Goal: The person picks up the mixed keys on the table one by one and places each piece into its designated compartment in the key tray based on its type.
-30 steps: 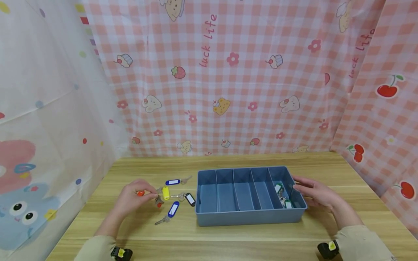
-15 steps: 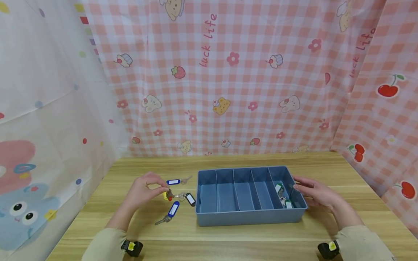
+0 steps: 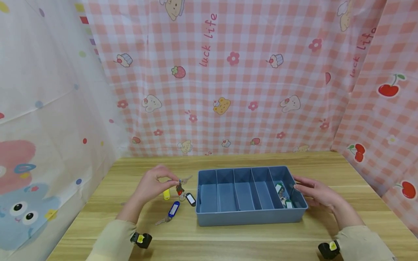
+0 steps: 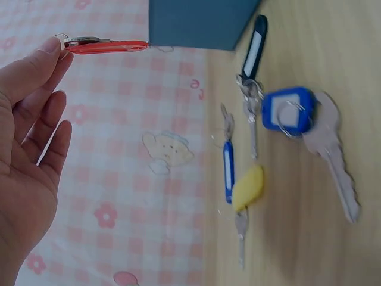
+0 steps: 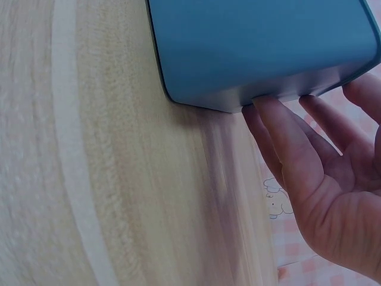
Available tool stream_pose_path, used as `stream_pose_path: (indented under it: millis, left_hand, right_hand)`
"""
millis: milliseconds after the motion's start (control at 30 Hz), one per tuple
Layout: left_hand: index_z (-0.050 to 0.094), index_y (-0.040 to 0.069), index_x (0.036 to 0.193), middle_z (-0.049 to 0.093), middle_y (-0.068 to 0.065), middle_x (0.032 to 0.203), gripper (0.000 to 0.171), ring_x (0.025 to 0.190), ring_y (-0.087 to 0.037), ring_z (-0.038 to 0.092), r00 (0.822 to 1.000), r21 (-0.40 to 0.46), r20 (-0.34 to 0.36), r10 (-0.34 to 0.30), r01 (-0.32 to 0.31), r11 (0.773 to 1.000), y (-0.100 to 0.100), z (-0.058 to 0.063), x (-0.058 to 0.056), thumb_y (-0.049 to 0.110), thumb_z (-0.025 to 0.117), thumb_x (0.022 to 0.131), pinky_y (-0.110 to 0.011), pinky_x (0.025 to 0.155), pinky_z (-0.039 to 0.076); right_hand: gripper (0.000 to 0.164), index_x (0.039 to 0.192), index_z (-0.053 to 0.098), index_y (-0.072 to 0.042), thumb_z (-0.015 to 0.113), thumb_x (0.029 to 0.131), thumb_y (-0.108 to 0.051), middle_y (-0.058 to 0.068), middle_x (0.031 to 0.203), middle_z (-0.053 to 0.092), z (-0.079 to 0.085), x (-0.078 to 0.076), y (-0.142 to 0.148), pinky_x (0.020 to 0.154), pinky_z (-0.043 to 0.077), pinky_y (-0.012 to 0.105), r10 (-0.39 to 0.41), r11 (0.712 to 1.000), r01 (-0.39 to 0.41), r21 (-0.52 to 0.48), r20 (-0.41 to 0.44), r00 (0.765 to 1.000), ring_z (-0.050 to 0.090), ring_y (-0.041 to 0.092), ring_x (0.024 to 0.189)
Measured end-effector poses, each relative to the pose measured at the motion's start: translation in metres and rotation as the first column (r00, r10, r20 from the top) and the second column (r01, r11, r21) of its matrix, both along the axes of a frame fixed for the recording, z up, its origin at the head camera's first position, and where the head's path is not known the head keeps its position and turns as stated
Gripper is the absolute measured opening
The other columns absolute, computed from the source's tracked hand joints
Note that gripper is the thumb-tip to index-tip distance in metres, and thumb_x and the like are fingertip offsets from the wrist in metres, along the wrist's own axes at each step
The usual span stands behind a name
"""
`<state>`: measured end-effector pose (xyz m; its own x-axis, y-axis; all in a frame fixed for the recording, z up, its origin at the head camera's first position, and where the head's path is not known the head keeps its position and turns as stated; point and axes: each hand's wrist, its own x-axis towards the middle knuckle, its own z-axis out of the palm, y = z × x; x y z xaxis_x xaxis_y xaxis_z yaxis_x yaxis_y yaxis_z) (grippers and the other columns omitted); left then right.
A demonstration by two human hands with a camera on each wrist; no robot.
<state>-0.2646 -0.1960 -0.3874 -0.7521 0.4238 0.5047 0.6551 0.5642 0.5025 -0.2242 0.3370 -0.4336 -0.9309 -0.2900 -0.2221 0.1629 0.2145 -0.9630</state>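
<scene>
My left hand [image 3: 155, 185] pinches a key with a red tag [image 4: 110, 46] between thumb and fingertip, held up off the table. Below and around it lie keys with tags: a yellow tag [image 3: 167, 194], a black tag [image 3: 191, 199] and a blue tag [image 3: 174, 209]. Another blue-tagged key is mostly hidden behind the hand in the head view; its blade [image 3: 187, 179] shows. On the right, my right hand [image 3: 318, 192] rests its fairly straight fingers against the end wall of a blue-grey divided box [image 3: 248, 217]. Green-tagged keys [image 3: 288, 203] lie in the box's rightmost compartment.
The box's other compartments stand left of the green tags, split by thin dividers [image 3: 225, 190]. A wooden table [image 3: 228, 243] carries everything. Checked cloth [image 3: 209, 127] hangs behind it, and a pale printed cloth [image 3: 58, 108] hangs on the left.
My left hand has moved right, toward the box, lifting the red-tagged key past the yellow tag. The right hand and the box have stayed in place.
</scene>
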Motion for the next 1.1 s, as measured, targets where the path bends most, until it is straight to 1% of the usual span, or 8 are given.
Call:
stream_pose_path:
  millis: [200, 367, 467, 567, 700, 767, 833, 1100]
  left_hand:
    - [0.079, 0.02, 0.085, 0.069, 0.015, 0.085, 0.007, 0.089, -0.014, 0.059, 0.999, 0.01, 0.011, -0.034, 0.034, 0.999, 0.014, 0.008, -0.003, 0.015, 0.083, 0.081, -0.043, 0.079, 0.051]
    - [0.08, 0.016, 0.086, 0.071, 0.013, 0.084, 0.006, 0.089, -0.013, 0.06, 0.997, 0.023, 0.001, -0.077, 0.077, 0.997, 0.027, 0.014, -0.006, 0.013, 0.082, 0.082, -0.041, 0.081, 0.05]
    - [0.08, 0.017, 0.085, 0.072, 0.013, 0.084, 0.008, 0.088, -0.012, 0.059, 0.994, 0.041, -0.002, -0.113, 0.113, 0.993, 0.034, 0.018, -0.006, 0.01, 0.082, 0.081, -0.038, 0.08, 0.05]
    - [0.08, 0.017, 0.086, 0.072, 0.012, 0.085, 0.009, 0.087, -0.013, 0.059, 0.99, 0.045, -0.007, -0.14, 0.14, 0.989, 0.04, 0.02, -0.008, 0.009, 0.082, 0.081, -0.037, 0.078, 0.05]
    - [0.08, 0.016, 0.087, 0.07, 0.013, 0.084, 0.008, 0.086, -0.012, 0.058, 0.99, 0.033, -0.001, -0.144, 0.144, 0.989, 0.049, 0.022, -0.009, 0.011, 0.082, 0.081, -0.035, 0.076, 0.05]
    - [0.08, 0.017, 0.086, 0.069, 0.014, 0.083, 0.007, 0.086, -0.011, 0.057, 0.989, 0.031, 0.009, -0.145, 0.144, 0.989, 0.055, 0.024, -0.009, 0.013, 0.082, 0.082, -0.036, 0.076, 0.05]
    - [0.08, 0.017, 0.086, 0.069, 0.014, 0.083, 0.007, 0.087, -0.011, 0.058, 0.988, 0.036, 0.018, -0.156, 0.155, 0.987, 0.06, 0.025, -0.01, 0.013, 0.083, 0.081, -0.037, 0.08, 0.05]
    - [0.08, 0.016, 0.085, 0.071, 0.013, 0.083, 0.008, 0.088, -0.011, 0.058, 0.971, 0.07, 0.026, -0.239, 0.237, 0.969, 0.086, 0.025, -0.012, 0.01, 0.083, 0.081, -0.037, 0.083, 0.048]
  right_hand:
    - [0.069, 0.154, 0.015, 0.006, 0.052, 0.105, -0.025, 0.034, 0.149, 0.033, 0.001, 0.001, 0.0, 0.093, 0.052, 0.041, 0.0, 1.0, 0.0, 0.007, 0.006, 1.0, 0.058, 0.021, 0.116]
    - [0.07, 0.153, 0.015, 0.006, 0.053, 0.104, -0.025, 0.034, 0.149, 0.033, 0.002, 0.001, 0.0, 0.093, 0.052, 0.041, -0.003, 1.0, 0.003, 0.005, 0.005, 1.0, 0.058, 0.021, 0.116]
    - [0.07, 0.153, 0.015, 0.007, 0.053, 0.104, -0.024, 0.034, 0.149, 0.033, 0.002, 0.001, -0.001, 0.093, 0.052, 0.041, 0.0, 1.0, 0.0, 0.004, -0.002, 1.0, 0.057, 0.021, 0.116]
    - [0.07, 0.153, 0.014, 0.007, 0.053, 0.104, -0.024, 0.034, 0.149, 0.032, 0.002, 0.001, -0.001, 0.093, 0.052, 0.041, 0.001, 1.0, -0.001, 0.004, -0.006, 1.0, 0.057, 0.022, 0.117]
    - [0.07, 0.153, 0.015, 0.007, 0.053, 0.104, -0.025, 0.034, 0.15, 0.032, 0.001, 0.001, -0.001, 0.093, 0.052, 0.041, -0.005, 1.0, 0.005, 0.01, -0.003, 1.0, 0.057, 0.022, 0.116]
    - [0.07, 0.153, 0.015, 0.006, 0.053, 0.104, -0.025, 0.034, 0.15, 0.032, 0.001, 0.001, -0.001, 0.093, 0.052, 0.041, -0.007, 1.0, 0.007, 0.012, 0.0, 1.0, 0.057, 0.021, 0.116]
    - [0.07, 0.154, 0.015, 0.006, 0.053, 0.104, -0.025, 0.034, 0.15, 0.033, 0.001, 0.001, 0.0, 0.093, 0.052, 0.041, -0.007, 1.0, 0.007, 0.012, 0.002, 1.0, 0.057, 0.021, 0.116]
    - [0.069, 0.154, 0.016, 0.006, 0.053, 0.104, -0.025, 0.034, 0.15, 0.031, 0.002, 0.001, 0.0, 0.093, 0.051, 0.042, 0.0, 1.0, 0.0, 0.015, -0.001, 1.0, 0.056, 0.023, 0.119]
